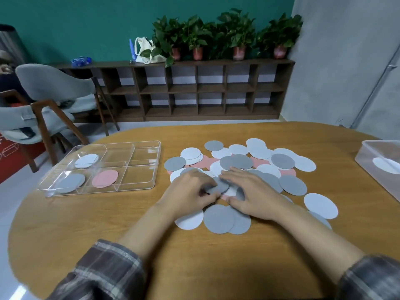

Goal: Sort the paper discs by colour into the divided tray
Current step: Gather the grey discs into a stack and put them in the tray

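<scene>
Done so far: the divided tray [157, 165] sits at our 10 o'clock, and three of its compartments have been started. A white disc [86, 160] lies in the far-left one, a small grey stack [70, 183] in the near-left one, and a pink disc [105, 179] in the near-middle one. We see no discs in the other compartments.

Left to do: the loose pile [236, 162] spreads from 12 to 2 o'clock on the bench [194, 267]. Its grey, white and pink discs overlap, with most of the pink ones half buried. We judge the sort barely begun, since far more discs lie loose than filed.

Left grip [190, 191]: the fingers are curled, pinching the edge of a grey disc [218, 185] at the pile's near side. The disc is still low on the pile.

Right grip [253, 195]: the fingers are stretched out and laid flat on the pile just beside that disc. It holds nothing that we can see.

Step in hand: we take it that one grey disc is being peeled free while its neighbours are held down.

Where it belongs: the near-left compartment at 10 o'clock, on the grey stack.

Also here: a clear box [376, 152] at 3 o'clock holds something white. We cannot tell whether it is part of the sort.
</scene>
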Demonstrator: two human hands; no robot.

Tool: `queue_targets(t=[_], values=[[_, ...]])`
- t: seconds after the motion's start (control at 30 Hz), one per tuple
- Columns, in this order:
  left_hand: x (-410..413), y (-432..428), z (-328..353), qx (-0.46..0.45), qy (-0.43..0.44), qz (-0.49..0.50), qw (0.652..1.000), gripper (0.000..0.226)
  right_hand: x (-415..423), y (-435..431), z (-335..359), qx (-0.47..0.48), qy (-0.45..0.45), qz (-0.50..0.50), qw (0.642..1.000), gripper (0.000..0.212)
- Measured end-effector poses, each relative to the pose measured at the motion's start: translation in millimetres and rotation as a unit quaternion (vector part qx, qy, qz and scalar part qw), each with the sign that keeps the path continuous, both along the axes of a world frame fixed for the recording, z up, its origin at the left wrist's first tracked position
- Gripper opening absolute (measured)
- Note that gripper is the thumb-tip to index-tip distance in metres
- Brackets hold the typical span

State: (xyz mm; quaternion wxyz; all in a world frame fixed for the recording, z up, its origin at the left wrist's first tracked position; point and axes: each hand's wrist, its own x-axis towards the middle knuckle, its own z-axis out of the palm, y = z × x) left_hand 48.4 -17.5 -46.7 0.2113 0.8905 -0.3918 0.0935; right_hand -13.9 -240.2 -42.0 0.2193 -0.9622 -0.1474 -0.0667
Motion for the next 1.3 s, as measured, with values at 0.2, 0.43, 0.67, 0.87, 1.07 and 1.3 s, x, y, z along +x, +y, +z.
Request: queue_targets(t=[0.2, 0.43, 0.67, 0.87, 1.07, 1.3], values=[[2, -1, -3, -0.092, -0.002, -0.02, 0.996, 0.033, 17, 6, -15, 0.09, -0.084, 0.01, 0.992, 0.025], [25, 12, -4, -0.119, 0.034, 0.065, 0.99, 0.043, 38, 9, -11, 0.116, -0.144, -0.019, 0.983, 0.012], [29, 18, -12, -0.056, 0.037, 0.109, 0.992, 0.043, 45, 11, -10, 0.158, -0.145, -0.045, 0.976, 0.017], [25, 16, -10, -0.123, 0.014, 0.086, 0.989, 0.025, 40, 1, -13, 0.18, -0.134, -0.072, 0.972, 0.017], [20, 11, -4, -0.238, -0.043, 0.083, 0.967, 0.018, 32, 4, -7, 0.22, -0.103, -0.083, 0.966, 0.028], [13, 11, -3, -0.304, 0.047, 0.088, 0.947, 0.006, 26, 14, -5, 0.255, -0.077, -0.05, 0.963, 0.025]])
